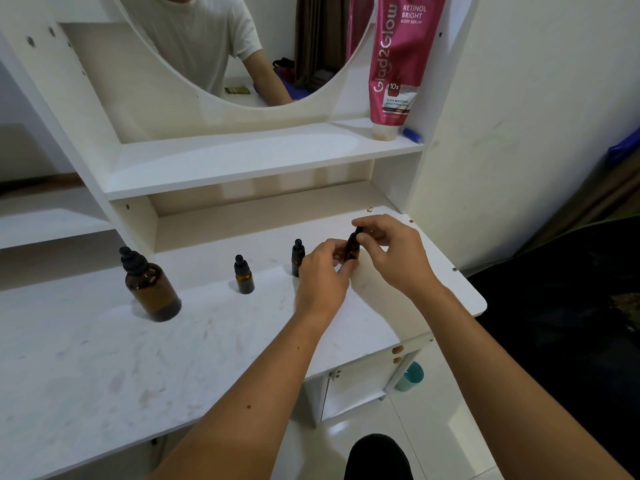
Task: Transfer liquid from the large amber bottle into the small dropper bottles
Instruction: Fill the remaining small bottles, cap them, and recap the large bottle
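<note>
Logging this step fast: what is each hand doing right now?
Left hand: closed around the body of a small dropper bottle.
Right hand: fingertips pinch that bottle's black dropper cap.

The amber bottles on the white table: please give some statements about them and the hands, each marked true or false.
1. The large amber bottle has its cap on. True.
2. Both hands hold one small bottle. True: left hand on the body, right hand on the cap.
3. Four small bottles stand free on the table. False: two, one and another.
4. The pink tube lies on the table. False: it stands on the shelf.
</note>
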`<state>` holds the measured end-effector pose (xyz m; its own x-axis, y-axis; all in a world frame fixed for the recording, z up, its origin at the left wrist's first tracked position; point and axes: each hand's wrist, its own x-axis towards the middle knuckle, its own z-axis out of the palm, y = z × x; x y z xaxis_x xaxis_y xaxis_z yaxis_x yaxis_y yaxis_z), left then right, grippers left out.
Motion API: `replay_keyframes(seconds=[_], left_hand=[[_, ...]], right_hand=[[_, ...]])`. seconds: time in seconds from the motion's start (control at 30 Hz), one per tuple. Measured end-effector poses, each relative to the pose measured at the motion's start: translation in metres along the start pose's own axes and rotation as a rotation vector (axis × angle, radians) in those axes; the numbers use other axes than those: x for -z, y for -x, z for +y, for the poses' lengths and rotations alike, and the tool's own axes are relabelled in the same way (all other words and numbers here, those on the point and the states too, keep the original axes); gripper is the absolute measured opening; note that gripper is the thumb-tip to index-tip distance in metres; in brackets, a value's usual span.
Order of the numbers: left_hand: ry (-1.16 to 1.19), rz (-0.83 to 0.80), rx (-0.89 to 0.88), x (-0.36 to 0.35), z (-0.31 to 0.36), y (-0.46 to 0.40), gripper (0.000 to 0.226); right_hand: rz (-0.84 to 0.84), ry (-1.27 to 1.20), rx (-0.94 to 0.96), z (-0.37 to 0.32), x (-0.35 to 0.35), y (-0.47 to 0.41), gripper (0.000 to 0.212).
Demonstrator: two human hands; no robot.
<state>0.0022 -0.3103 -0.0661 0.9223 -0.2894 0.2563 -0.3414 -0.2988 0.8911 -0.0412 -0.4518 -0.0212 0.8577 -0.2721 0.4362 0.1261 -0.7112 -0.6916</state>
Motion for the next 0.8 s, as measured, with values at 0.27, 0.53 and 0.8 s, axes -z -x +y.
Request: replay_keyframes(seconds=[0.27,0.53,0.8], left_hand=[[-0.036,-0.007,-0.01,-0.0001,-0.0001,-0.0001,0.024],[-0.021,-0.007,-0.004,0.0006,0.0,0.0004,0.022],[-0.032,-0.001,-0.013,-0.0001,0.0003,0.0004,0.023]], right_hand=[[0.014,0.019,-0.151,-0.0012,-0.0031,-0.0027,0.02],[-0.031,-0.132,-0.157,0.0059,-0.0018,0.0036,0.02],[-0.013,-0.159,-0.178,0.003,-0.0052,0.0015,0.017]])
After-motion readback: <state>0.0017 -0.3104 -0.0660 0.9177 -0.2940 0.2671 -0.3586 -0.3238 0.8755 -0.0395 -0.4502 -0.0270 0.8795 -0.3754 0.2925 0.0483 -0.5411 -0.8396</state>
